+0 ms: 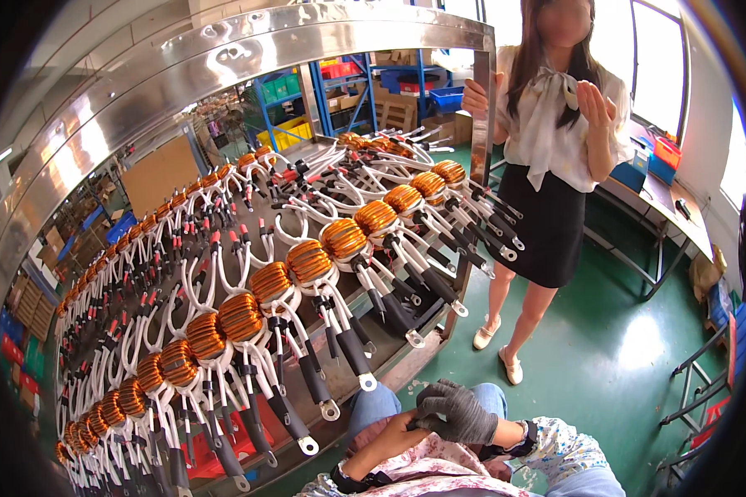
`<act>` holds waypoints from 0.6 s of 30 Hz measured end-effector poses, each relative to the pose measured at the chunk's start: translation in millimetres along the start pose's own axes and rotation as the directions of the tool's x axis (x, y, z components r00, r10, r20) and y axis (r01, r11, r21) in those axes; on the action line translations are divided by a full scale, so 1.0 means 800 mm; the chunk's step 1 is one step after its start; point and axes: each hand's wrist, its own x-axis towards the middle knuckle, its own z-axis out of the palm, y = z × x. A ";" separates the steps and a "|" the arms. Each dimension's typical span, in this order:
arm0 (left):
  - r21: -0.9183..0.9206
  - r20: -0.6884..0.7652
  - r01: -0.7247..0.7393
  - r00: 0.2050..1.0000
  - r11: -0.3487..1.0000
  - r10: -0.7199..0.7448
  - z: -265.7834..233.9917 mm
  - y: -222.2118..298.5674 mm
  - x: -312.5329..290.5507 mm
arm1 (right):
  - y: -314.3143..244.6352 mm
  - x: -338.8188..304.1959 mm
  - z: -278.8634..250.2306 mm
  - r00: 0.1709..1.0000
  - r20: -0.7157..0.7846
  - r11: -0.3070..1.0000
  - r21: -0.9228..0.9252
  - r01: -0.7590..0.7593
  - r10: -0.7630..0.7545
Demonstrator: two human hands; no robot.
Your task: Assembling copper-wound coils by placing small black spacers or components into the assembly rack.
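Observation:
My hands meet low in the picture, in front of my floral clothing. My left hand (392,441) is bare, its fingers bent and reaching under the other hand. My right hand (458,412) wears a dark grey knitted glove and lies closed against the left fingertips. Whatever may be between them is hidden. Beside my hands, to the left, copper-wound toroidal coils (310,262) sit in long rows on a metal rack (423,352). Thick white leads with black sleeves and ring terminals (366,382) hang over the rack's near edge. Neither hand touches the coils.
Beyond the rack a person (547,157) stands facing me, one hand on the rack's post (481,116). A workbench (667,207) with bins runs along the right wall. Blue shelving (340,91) stands behind. A red bin (232,443) sits beneath the leads.

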 end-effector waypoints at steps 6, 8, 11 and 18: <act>-0.184 0.110 0.053 0.993 0.982 -0.034 -0.002 0.021 0.002 | 0.040 -0.017 0.013 0.887 0.149 0.597 0.690 -0.409 0.436; -0.267 0.142 0.036 0.990 0.963 0.002 -0.003 0.024 0.000 | 0.046 -0.016 0.015 0.868 0.216 0.363 0.843 -0.397 0.448; -0.264 0.097 -0.041 0.993 0.964 0.069 -0.004 0.023 -0.001 | 0.005 -0.001 0.003 0.895 0.131 0.496 0.793 -0.353 0.427; -0.263 0.130 -0.016 0.990 0.965 0.053 -0.006 0.027 0.007 | 0.005 0.007 -0.019 0.847 0.058 0.292 0.924 -0.246 0.528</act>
